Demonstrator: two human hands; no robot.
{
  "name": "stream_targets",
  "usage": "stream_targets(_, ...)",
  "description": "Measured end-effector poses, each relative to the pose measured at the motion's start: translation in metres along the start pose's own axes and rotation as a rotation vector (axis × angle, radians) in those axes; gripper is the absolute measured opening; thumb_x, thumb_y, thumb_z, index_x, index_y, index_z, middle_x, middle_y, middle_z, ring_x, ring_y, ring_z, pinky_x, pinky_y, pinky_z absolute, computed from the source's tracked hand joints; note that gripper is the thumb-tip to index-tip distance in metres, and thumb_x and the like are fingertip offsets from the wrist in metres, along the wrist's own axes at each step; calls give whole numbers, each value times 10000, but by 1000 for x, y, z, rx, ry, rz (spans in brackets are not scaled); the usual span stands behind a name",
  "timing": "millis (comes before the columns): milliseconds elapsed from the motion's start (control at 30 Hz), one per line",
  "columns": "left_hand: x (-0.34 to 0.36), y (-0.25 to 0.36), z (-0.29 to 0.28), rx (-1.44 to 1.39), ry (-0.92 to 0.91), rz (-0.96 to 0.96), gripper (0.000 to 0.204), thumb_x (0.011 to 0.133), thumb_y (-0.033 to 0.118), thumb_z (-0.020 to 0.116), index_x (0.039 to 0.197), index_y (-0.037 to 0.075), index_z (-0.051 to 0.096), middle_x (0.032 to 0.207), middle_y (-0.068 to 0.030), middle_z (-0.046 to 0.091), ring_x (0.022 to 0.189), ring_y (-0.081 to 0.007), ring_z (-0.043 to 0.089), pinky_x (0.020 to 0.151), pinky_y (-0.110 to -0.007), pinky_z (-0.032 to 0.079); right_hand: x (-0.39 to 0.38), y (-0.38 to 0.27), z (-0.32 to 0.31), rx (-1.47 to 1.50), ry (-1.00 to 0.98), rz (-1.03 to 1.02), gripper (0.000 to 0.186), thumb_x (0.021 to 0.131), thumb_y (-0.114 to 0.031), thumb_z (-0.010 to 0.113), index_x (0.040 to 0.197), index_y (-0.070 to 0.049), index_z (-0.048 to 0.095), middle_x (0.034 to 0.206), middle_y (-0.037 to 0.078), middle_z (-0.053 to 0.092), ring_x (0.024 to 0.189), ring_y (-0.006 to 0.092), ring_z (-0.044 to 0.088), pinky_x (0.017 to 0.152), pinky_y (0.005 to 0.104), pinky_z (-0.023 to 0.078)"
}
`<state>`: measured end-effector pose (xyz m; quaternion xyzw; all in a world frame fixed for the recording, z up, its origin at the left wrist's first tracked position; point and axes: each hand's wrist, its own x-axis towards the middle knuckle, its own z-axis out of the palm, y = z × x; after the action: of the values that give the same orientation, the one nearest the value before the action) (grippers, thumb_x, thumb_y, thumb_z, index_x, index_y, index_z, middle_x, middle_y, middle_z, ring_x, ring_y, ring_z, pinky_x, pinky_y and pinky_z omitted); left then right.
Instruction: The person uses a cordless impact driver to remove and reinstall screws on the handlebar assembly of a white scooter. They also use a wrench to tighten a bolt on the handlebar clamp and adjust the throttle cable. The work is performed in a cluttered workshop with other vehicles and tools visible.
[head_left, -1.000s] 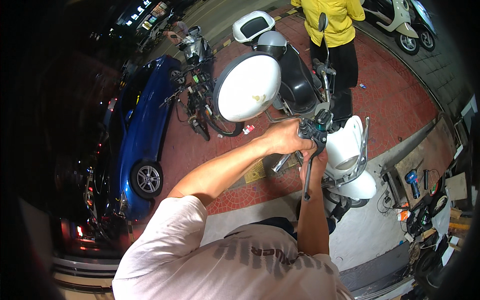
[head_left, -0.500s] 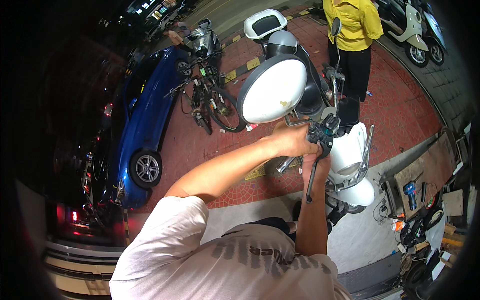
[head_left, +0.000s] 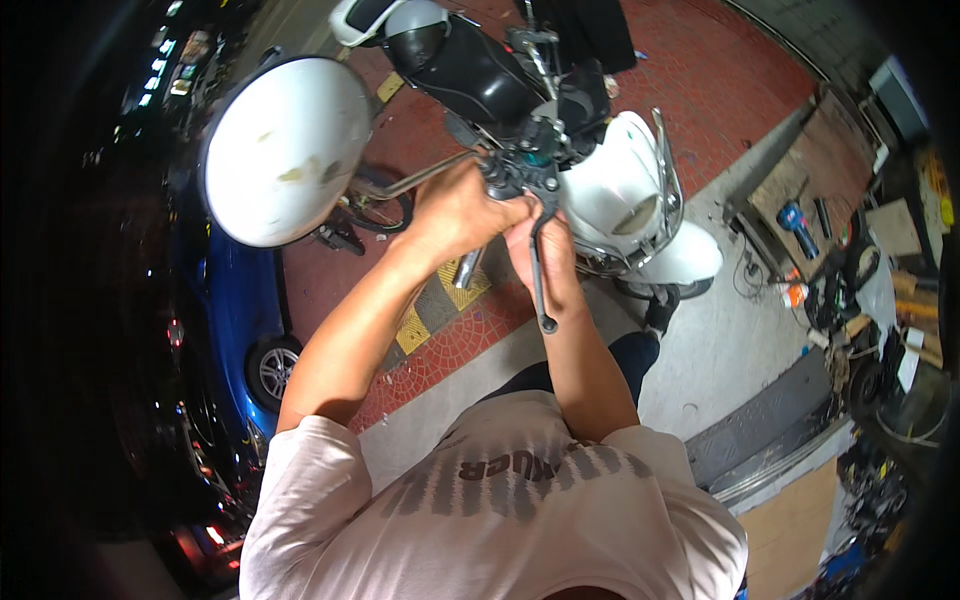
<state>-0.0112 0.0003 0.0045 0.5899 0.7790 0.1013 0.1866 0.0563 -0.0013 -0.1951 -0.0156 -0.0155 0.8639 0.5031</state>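
A white motor scooter (head_left: 610, 195) stands in front of me, its black seat (head_left: 480, 85) farther off. My left hand (head_left: 455, 212) is closed round the left end of its handlebar, beside the black switch housing (head_left: 520, 172). My right hand (head_left: 540, 250) is pressed up under that housing, behind the dark brake lever (head_left: 540, 275), which hangs down across it. The right fingers are mostly hidden, so what they hold cannot be made out. A large oval mirror (head_left: 285, 150) with a white surface and dark rim stands on a metal stalk at left.
A blue car (head_left: 235, 310) is parked at left beside a bicycle wheel (head_left: 385, 205). At right a low bench (head_left: 815, 190) carries a blue power tool (head_left: 796, 225). Loose parts and cables (head_left: 860, 270) lie nearby. Dark-clothed legs (head_left: 595, 35) show beyond the scooter.
My view has swung, so the scooter, mirror and both hands sit farther left in the picture. The mirror looks larger and closer. Both hands stay at the handlebar housing.
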Motion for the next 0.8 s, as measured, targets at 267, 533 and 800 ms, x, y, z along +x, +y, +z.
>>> stream_targets(267,5,8,2,-45,21,51,505,757,347,877,999,-40,661,855,-157,713,821,-242,707,773,-373,541,-1,-15,29,20,134,-45,247,996,-29,602,1237,0,647,1120,97,696,1001,196,691,928,342,564)
stream_targets(533,7,4,2,-77,-12,54,497,757,333,872,1006,-46,670,880,-145,703,823,-223,686,763,-370,532,-1,-13,24,-20,108,-39,284,1012,-98,577,1279,-8,610,1228,95,664,1129,200,644,1041,362,485)
stream_targets(800,6,4,0,-76,3,65,492,761,334,871,982,-39,639,851,-144,704,800,-210,685,745,-360,534,-5,-18,34,-34,158,-48,195,1021,-100,586,1185,-36,669,1036,43,708,904,140,683,813,284,534)
